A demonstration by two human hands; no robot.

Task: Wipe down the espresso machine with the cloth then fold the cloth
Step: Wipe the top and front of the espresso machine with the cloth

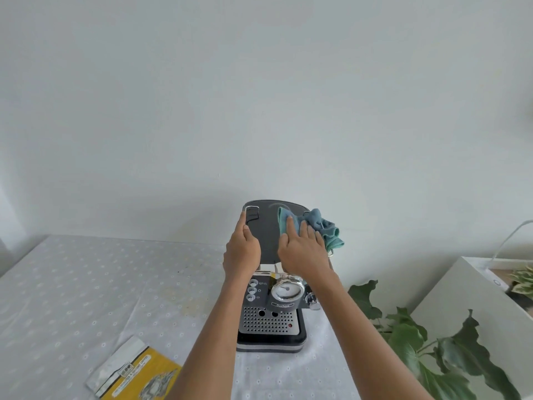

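A dark grey espresso machine [266, 226] stands on the table, its round gauge and perforated drip tray facing me. A blue-green cloth [320, 226] lies bunched on the right side of its flat top and hangs over the right edge. My right hand [302, 249] presses flat on the cloth with its fingers spread. My left hand [242, 249] grips the top's left edge, thumb on the top surface.
The table carries a white patterned tablecloth [86, 284]. A yellow and silver packet [135, 370] lies at the front left. Green plant leaves [432, 342] and a white box [490, 313] stand at the right. A bare white wall rises behind.
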